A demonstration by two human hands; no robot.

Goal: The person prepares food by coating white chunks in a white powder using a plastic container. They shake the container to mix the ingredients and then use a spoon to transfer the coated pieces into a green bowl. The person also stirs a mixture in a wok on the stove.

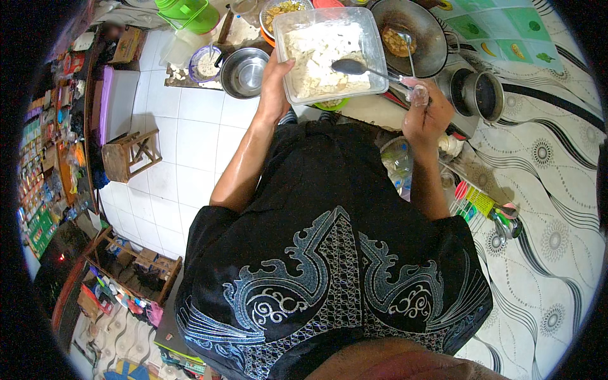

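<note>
My left hand [275,88] grips the left side of a clear plastic container [289,97], its thumb over the rim. White flour with lumpy coated pieces [323,52] covers the container's bottom. In my right hand [427,111] is a dark metal spoon [350,67], its bowl over the flour; the fingers are dusted white. Just beyond that hand, a wok [430,35] holds browned pieces [396,43] in its middle, and a long-handled metal utensil [409,53] rests in it.
To the left are a steel pot [243,73], a purple-rimmed bowl of white batter [205,64] and a green bucket [190,16]. A strainer of fried pieces [285,10] sits behind the container. Metal pots [488,97] stand right of the wok. A wooden stool [126,156] is on the tiled floor.
</note>
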